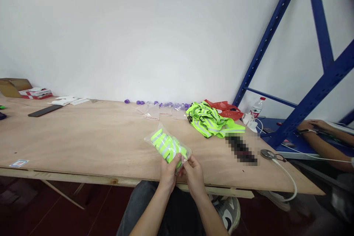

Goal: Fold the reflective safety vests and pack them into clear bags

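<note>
A clear plastic bag (166, 145) with a folded neon-yellow strap with silver-grey stripes inside is held over the table's front edge. My left hand (168, 171) is closed on its near edge, the thumb lying on top. My right hand (194, 173) pinches the bag's near right corner, close beside the left. The fingers under the bag are partly hidden. Beyond my hands to the right lies a tangled heap of neon-yellow reflective straps (207, 120) with black buckles. Flat clear bags (152, 110) and small purple pieces (140, 102) lie along the wall.
A red plastic bag (225, 108) lies behind the strap heap. A bottle (257, 107), a round device with a white cable (268, 154) and a blurred dark object (240, 149) are at right. Blue rack posts (265, 40) rise there, with another person's arms (318, 136) beyond. A dark flat bar (45, 110) lies left.
</note>
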`<action>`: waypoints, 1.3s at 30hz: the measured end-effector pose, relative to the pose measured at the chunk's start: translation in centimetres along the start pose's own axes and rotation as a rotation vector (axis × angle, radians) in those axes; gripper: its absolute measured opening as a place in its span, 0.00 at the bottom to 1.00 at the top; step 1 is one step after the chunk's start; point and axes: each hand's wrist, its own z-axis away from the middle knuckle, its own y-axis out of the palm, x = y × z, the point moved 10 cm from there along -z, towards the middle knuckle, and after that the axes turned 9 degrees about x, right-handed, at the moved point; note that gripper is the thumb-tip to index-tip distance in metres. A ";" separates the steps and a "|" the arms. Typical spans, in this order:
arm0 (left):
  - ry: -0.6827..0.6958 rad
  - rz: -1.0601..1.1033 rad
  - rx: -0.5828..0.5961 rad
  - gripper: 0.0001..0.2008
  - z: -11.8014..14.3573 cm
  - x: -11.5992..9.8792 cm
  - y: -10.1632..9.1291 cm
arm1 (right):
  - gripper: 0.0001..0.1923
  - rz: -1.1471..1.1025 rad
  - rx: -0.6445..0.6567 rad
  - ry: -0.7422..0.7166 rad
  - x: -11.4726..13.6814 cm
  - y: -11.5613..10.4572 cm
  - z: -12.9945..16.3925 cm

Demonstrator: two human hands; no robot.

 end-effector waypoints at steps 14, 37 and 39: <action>0.001 -0.223 0.015 0.22 0.0 0.8 -0.7 | 0.21 -0.083 0.115 0.048 -1.9 0.4 0.6; 0.001 -0.154 0.150 0.24 -0.4 0.5 0.3 | 0.34 0.365 -0.094 -0.019 4.9 -6.6 1.1; -0.004 -0.197 0.162 0.24 -0.2 0.4 0.5 | 0.33 0.404 0.038 0.054 4.2 -5.2 0.3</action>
